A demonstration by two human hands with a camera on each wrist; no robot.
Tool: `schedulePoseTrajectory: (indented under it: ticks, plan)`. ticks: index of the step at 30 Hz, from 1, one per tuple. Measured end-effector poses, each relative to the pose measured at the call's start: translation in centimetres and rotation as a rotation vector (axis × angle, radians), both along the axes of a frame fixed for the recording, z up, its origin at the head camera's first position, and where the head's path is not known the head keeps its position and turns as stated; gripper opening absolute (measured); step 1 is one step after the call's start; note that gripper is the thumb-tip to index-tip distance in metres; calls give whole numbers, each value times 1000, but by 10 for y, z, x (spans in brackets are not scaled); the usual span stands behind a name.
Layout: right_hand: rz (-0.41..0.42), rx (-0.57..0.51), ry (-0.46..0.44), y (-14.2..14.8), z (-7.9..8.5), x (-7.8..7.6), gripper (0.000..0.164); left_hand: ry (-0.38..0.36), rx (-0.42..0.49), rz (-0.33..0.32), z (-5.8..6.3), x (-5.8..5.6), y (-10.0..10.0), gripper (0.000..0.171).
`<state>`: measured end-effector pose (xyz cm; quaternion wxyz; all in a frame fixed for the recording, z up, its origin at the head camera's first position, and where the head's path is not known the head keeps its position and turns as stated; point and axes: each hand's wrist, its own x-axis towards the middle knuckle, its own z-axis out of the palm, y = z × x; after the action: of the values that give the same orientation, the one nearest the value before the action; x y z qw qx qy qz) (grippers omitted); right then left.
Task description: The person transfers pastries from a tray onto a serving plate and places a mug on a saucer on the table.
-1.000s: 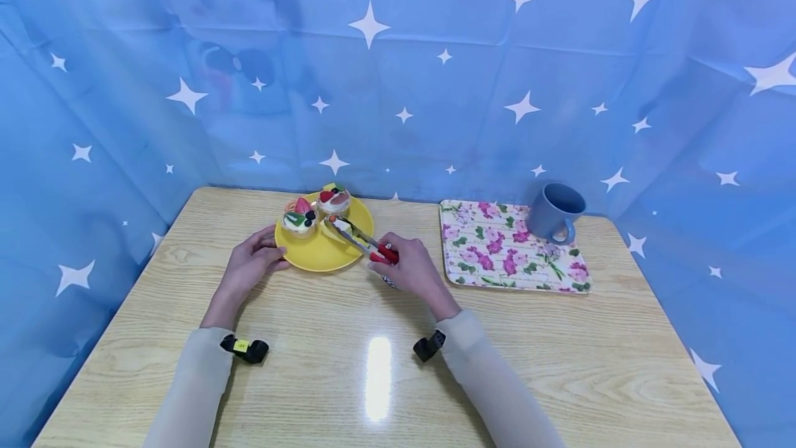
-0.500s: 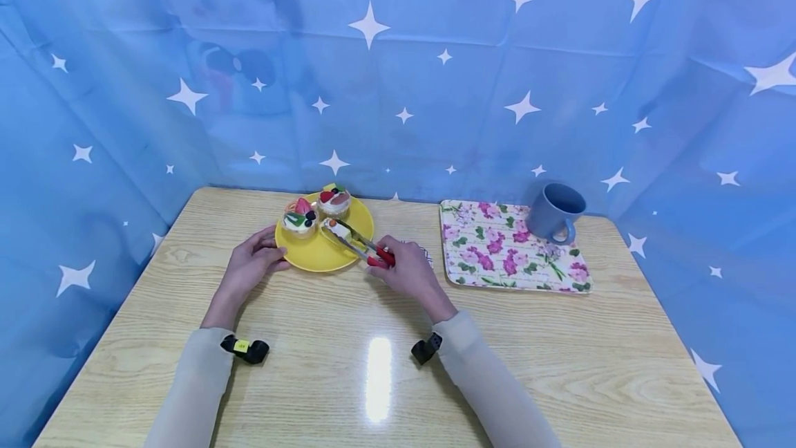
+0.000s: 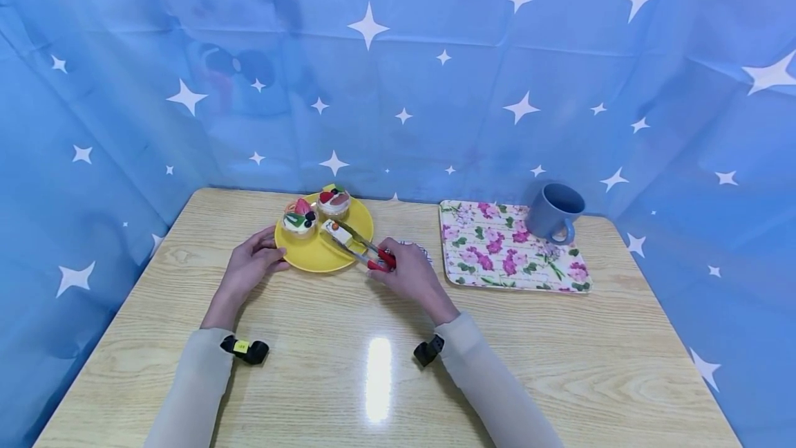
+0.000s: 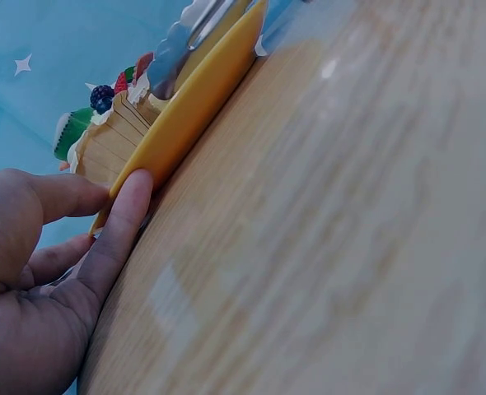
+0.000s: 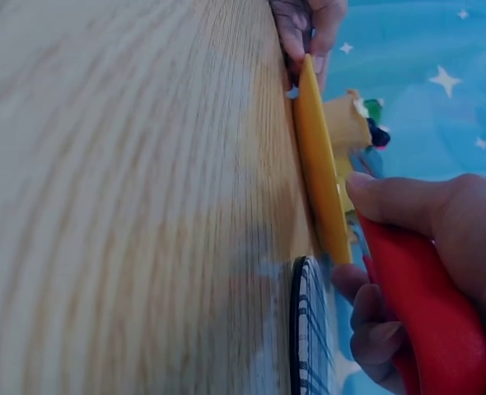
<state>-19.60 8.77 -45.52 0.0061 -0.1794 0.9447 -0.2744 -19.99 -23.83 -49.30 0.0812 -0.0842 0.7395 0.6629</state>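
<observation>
My left hand (image 3: 249,265) pinches the near-left rim of a yellow plate (image 3: 311,260); in the left wrist view the thumb lies against its underside. Two fruit-topped tarts stand on the plate, one at the left (image 3: 300,221) and one at the back (image 3: 334,204). In front of them is a small white cake piece (image 3: 338,231) with an orange topping. My right hand (image 3: 410,274) grips red-handled tongs (image 5: 428,309), whose metal arms reach over the plate, one on each side of the cake piece. Whether the tips press on it I cannot tell.
Partly under my right hand lies a flat checkered item (image 5: 310,337) with a dark edge. To the right a floral tray (image 3: 497,254) carries a blue mug (image 3: 553,216) at its back right corner. A starry blue curtain (image 3: 398,88) hangs behind the table.
The tongs have shifted slightly, from over the cake piece's topping to either side of it. My right hand has moved a little, showing the checkered item behind it. The left hand stays put.
</observation>
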Motion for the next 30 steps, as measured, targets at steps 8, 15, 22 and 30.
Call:
schedulePoseTrajectory:
  ticks: [8, 15, 22, 30]
  plan:
    - [-4, 13, -13, 3, 5, 5, 49, 3, -1, -2, -1, -2, 1, 65]
    - [-16, -16, -46, 5, 10, 7, 55, -2, -4, -4, 3, -2, 1, 66]
    - [-19, -11, -49, 7, 9, 7, 58, -4, -16, 2, 3, -1, -1, 66]
    - [-25, -12, -41, 10, 10, 12, 61, 4, -9, 1, -1, 0, -1, 66]
